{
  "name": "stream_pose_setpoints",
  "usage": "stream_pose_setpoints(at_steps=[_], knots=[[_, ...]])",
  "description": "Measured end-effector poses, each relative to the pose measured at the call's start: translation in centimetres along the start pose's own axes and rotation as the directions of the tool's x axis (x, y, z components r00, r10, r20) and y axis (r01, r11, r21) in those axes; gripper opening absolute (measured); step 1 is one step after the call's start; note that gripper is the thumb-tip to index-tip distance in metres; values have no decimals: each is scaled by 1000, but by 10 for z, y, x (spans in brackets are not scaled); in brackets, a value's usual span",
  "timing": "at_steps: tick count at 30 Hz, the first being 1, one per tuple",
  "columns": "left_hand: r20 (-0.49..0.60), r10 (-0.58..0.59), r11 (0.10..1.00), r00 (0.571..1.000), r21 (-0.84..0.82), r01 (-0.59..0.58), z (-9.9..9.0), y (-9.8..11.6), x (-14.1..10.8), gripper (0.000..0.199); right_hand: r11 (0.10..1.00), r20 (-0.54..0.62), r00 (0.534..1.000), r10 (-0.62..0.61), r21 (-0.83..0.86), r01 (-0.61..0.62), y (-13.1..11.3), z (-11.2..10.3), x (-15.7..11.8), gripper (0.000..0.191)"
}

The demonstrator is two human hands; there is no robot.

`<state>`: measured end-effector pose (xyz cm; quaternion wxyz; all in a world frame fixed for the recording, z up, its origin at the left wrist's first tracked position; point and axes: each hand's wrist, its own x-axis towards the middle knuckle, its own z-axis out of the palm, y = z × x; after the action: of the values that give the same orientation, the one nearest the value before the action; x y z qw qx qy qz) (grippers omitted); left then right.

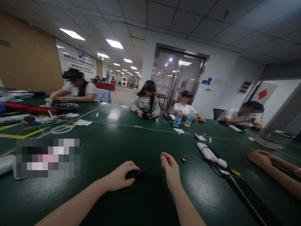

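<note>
On the dark green table (113, 147), my left hand (122, 176) is closed around a black object (138, 174) whose right end sticks out past the fingers. Its exact kind is too dark to make out. To the right, my right hand (171, 169) pinches a small greyish piece (162, 154) between thumb and fingertips, apart from the black object. A small red and black item (183, 159) lies just right of my right hand.
A white device with black cables (208, 153) lies to the right, near another person's hands (263, 158). Cables and a coiled white tube (62, 129) are at the left. Two water bottles (178, 118) stand farther back. Several people sit around the table.
</note>
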<state>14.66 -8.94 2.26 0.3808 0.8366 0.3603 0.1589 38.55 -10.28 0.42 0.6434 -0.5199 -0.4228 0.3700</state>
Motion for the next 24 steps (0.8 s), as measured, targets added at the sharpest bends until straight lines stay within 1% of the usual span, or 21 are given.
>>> stream_pose_setpoints(at_steps=[16,24], knots=[[-12,41,999,999,29,-40,1,-2,1,39,1000,42,999,19,24,-20,-2,0,-2,37],[-8,44,999,999,22,-44,1,-5,1,39,999,40,999,26,30,-27,4,-1,1,38]])
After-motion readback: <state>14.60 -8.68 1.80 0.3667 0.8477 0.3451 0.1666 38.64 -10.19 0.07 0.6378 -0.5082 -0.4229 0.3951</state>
